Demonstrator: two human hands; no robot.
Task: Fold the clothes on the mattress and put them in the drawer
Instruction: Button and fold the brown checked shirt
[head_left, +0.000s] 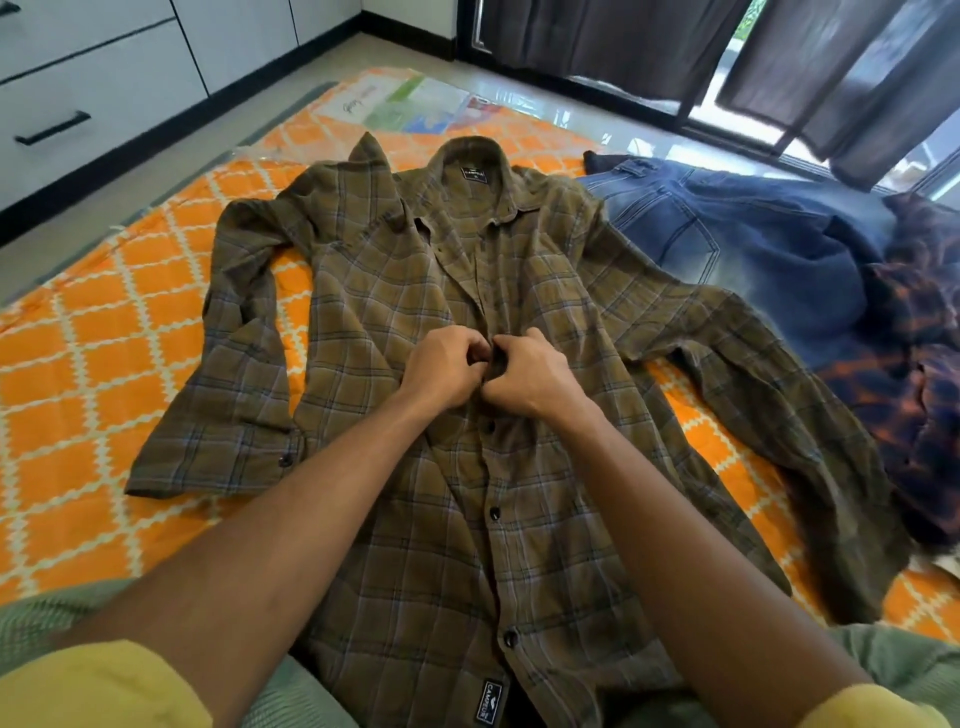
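Note:
An olive-brown plaid shirt (395, 291) lies face up and spread out on the orange patterned mattress (104, 338), collar away from me, sleeves out to both sides. My left hand (447, 364) and my right hand (530, 374) meet at the middle of the shirt's front placket. Both pinch the fabric edges there with curled fingers. Below my hands, two dark buttons show on the closed placket; above them the front lies open. Blue jeans (737, 239) lie crumpled at the right. A dark blue and orange plaid garment (904, 374) sits beside the jeans at the far right.
White drawers (78, 104) with black handles stand at the upper left beyond a strip of floor. Dark curtains (649, 41) and a glass door run along the back right. A plastic-wrapped end of the mattress (415, 104) shows behind the collar.

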